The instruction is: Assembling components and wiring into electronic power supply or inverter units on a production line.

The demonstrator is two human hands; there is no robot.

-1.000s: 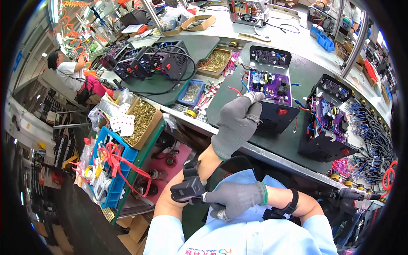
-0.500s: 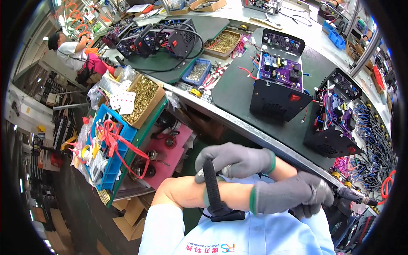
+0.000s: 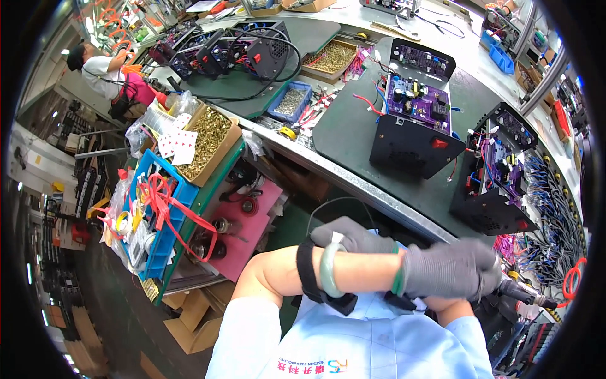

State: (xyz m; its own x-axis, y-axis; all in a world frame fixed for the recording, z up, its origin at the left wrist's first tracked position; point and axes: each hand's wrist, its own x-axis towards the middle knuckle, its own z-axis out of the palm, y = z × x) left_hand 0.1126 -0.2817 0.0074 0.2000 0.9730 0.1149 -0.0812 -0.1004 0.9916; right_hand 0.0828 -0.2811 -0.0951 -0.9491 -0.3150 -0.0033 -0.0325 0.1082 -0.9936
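Both my hands wear grey gloves, and my forearms cross in front of my chest. My left hand (image 3: 449, 270) is at the right with its fingers curled in; I see nothing in them. A dark hand tool with a cylindrical tip (image 3: 522, 292) lies just beyond its knuckles. Around my left forearm goes a black strap (image 3: 307, 268) with a dark block under it, beside a pale green bangle (image 3: 329, 270). My right hand (image 3: 355, 237) is behind that forearm, its closed fingers at the strap's upper edge. The left forearm hides part of it.
An opened black device with a purple circuit board (image 3: 420, 104) stands on the green mat (image 3: 344, 129); another opened device (image 3: 495, 170) is right of it. Bundled cables (image 3: 552, 196) lie farther right. At left are a box of brass screws (image 3: 211, 139) and a blue crate (image 3: 180, 211). A person (image 3: 104, 79) stands far left.
The strap's raised end now lies down around my left forearm, and the bangle has come into sight. My left hand has moved slightly up and right, its fingers more curled.
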